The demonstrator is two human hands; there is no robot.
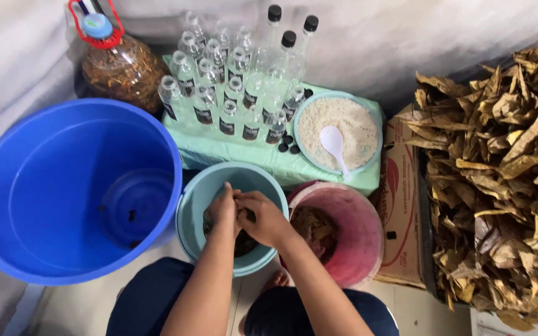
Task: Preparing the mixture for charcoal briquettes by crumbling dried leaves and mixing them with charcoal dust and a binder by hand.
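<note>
Both my hands are together over a light teal bowl on the floor in front of me. My left hand and my right hand press around a dark wet clump of leaves inside the bowl. The fingers of both hands are closed on the clump, which they mostly hide. Right of the bowl stands a pink bucket with more dark soaked leaves in it.
A big blue tub sits at the left. Behind are several clear glass bottles on a green cloth, a bowl of white grains with a white spoon, and a jug of brown material. Dry brown leaves are heaped at the right.
</note>
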